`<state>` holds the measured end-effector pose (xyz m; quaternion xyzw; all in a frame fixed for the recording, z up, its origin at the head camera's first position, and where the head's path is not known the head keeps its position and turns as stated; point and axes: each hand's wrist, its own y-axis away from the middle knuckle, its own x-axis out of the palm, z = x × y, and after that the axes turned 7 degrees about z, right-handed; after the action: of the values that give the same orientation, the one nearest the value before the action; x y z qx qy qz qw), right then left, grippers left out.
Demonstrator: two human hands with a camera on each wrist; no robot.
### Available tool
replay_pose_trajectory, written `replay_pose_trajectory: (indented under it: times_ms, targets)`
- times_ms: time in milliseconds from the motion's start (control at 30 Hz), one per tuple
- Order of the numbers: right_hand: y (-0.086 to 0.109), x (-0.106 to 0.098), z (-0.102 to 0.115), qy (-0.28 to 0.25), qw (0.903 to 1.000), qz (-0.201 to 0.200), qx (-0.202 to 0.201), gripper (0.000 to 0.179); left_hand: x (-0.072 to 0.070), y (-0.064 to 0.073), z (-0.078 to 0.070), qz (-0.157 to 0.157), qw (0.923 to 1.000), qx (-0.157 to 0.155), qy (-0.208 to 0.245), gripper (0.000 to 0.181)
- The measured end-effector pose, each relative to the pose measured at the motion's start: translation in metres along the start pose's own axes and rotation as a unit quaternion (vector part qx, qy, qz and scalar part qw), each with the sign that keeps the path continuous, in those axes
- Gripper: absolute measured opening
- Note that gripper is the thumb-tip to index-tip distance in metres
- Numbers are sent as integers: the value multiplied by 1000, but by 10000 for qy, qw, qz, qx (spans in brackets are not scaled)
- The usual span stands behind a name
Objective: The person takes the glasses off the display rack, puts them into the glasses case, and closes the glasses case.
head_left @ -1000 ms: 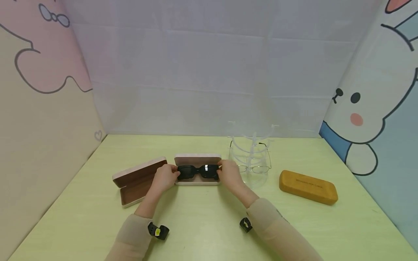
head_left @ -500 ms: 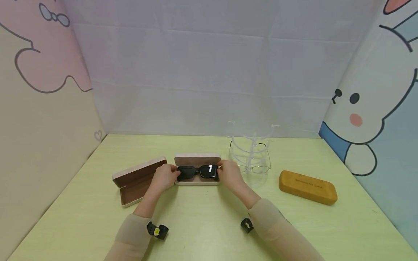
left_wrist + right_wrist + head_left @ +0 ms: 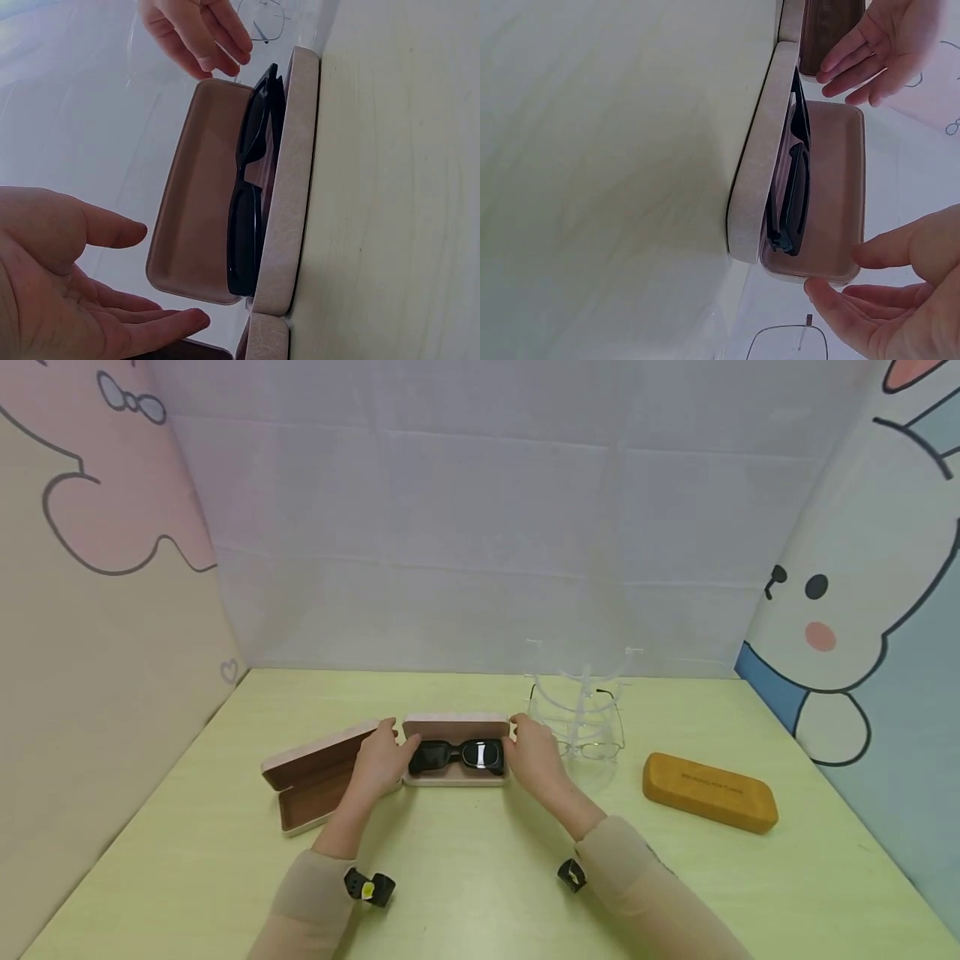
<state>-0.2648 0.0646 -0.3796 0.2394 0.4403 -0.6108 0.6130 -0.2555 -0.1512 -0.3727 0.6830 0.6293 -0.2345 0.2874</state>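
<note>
Black sunglasses [image 3: 431, 757] lie in an open pale pink glasses case [image 3: 456, 725] with a brown lining. My left hand [image 3: 377, 763] is at the case's left end, thumb and fingers spread and holding nothing. Around the right end is my right hand [image 3: 537, 760], its thumb and fingertips close to the lid's corner; I cannot tell whether they touch it. In the left wrist view the sunglasses [image 3: 244, 225] tilt against the front wall of the case. A second open case [image 3: 322, 762] stands at the left, partly behind my left hand.
A clear display stand [image 3: 581, 702] rises behind my right hand, with thin-framed eyeglasses [image 3: 600, 750] on it. Farther right lies a closed mustard-yellow glasses case [image 3: 708, 792]. Printed panels enclose the table [image 3: 465, 877] at the back and sides.
Both hands have let go of the sunglasses, which now rest in the case. My fingers have spread and moved slightly up toward the lid's sides.
</note>
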Motion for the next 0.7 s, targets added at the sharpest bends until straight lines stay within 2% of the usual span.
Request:
replay_pose_trajectory:
  times_ms: [133, 267, 467, 700]
  targets:
    - [-4, 2, 0, -38, 10000, 32, -35, 34, 4, -6, 0, 145, 9997, -12, 184, 67]
    - [-8, 3, -2, -301, 9995, 70, 16, 37, 9, -13, 0, 223, 9994, 17, 259, 69]
    - [-10, 5, -3, -504, 9986, 94, -139, 34, 11, -16, 1, 64, 9996, -34, 276, 64]
    - [-6, 8, -3, -499, 9981, -199, -292, 27, 13, -17, 2, -237, 9996, 4, 117, 60]
